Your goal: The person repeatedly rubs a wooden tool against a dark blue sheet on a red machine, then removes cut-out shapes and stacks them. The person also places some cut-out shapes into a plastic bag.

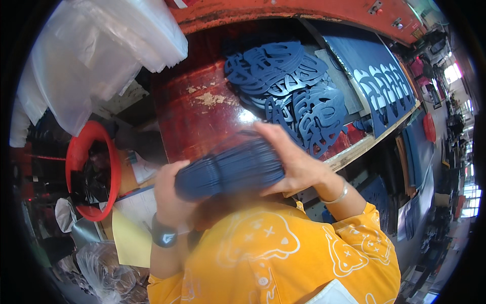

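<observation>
A thick stack of dark blue cut sheet pieces (230, 169) is held on edge between my two hands, close in front of my body and over the near edge of the red work surface. My left hand (169, 190), blurred a little, grips its left end. At the right end, my right hand (293, 159) is wrapped round it with the thumb side and fingers on opposite faces. Beyond it lies a heap of blue cut-out pieces (276, 63) with oval and curved openings. More such pieces (321, 114) are piled nearer, behind my right hand.
The red surface (187, 111) has worn patches. Clear plastic bags (101, 55) hang at upper left, above a red-rimmed bin (116, 167) with a black liner. A blue sheet with cut openings (377, 76) lies at right. An orange machine beam (304, 11) crosses the back.
</observation>
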A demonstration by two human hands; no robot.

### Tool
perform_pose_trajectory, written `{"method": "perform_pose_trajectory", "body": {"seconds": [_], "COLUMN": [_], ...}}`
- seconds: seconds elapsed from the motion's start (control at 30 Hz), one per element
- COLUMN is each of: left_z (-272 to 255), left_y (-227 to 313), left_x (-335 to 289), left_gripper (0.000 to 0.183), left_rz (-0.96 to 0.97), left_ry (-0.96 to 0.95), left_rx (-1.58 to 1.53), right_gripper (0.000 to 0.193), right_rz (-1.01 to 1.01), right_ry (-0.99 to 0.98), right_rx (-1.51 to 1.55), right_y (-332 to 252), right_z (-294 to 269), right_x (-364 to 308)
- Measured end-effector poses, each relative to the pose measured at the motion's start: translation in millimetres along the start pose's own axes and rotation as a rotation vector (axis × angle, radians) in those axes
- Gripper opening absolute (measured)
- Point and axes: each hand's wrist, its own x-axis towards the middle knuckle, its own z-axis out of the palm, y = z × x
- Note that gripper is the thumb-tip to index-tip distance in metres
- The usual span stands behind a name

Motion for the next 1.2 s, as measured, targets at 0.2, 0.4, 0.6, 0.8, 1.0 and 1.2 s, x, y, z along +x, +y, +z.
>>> {"method": "perform_pose_trajectory", "body": {"seconds": [0.2,0.4,0.6,0.8,1.0,1.2], "left_z": [8,3,9,1,-8,-2], "left_y": [-14,-16,-10,0,26,18], "left_x": [2,2,-3,-6,-27,-45], "left_gripper": [0.076,0.078,0.071,0.070,0.060,0.045], "left_rz": [-0.021,0.091,-0.012,0.174,0.263,0.106], "left_ry": [-0.072,-0.083,0.025,-0.081,-0.007,-0.132], "left_rx": [-0.085,-0.035,0.042,0.028,-0.044,-0.131], "right_gripper": [0.095,0.079,0.076,0.075,0.059,0.077], "right_rz": [0.169,0.145,0.103,0.042,-0.236,0.134], "right_ry": [-0.008,-0.047,0.008,-0.020,0.040,-0.307], "right_rx": [-0.020,0.073,0.074,0.036,0.106,0.464], "right_y": [19,22,24,16,6,5], "right_z": [9,11,23,16,27,9], "right_x": [-5,-1,-6,-14,-34,-39]}}
